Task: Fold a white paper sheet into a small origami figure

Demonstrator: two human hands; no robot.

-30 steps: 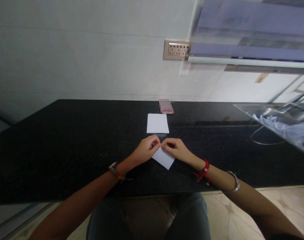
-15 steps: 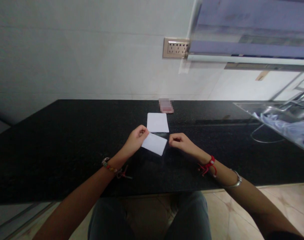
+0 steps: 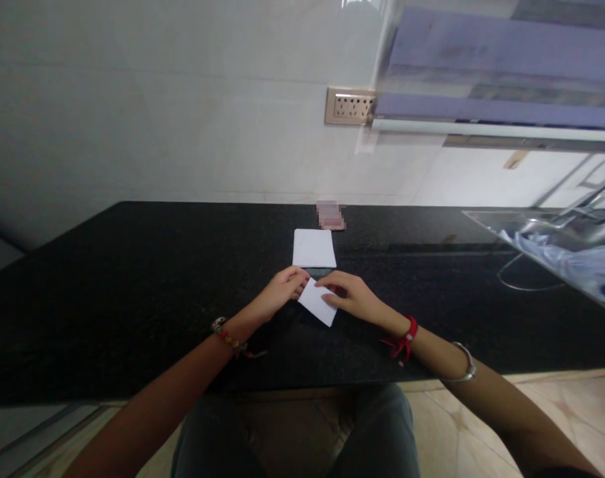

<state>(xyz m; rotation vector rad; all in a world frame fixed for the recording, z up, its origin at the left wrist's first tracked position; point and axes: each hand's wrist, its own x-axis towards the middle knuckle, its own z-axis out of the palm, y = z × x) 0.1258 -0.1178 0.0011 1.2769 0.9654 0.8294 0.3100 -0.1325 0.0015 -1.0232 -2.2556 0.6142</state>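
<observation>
White slip (image 3: 318,304) is pinched at its 9 o'clock corner by left hand (image 3: 281,292), fingers nearly closed. The 3 o'clock edge is gripped by right hand (image 3: 351,297), fingers loosely curled. Black countertop (image 3: 133,285) below; white sheet (image 3: 314,247) just at 12 o'clock, sink (image 3: 546,232) at 3. Slip: plain, rectangular, skewed.

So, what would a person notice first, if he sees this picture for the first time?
First, the small white paper at the middle of the black counter: the right hand pinches it and the left hand touches its left edge. Just behind it lies a larger white sheet, and a steel sink shows at the far right.
</observation>
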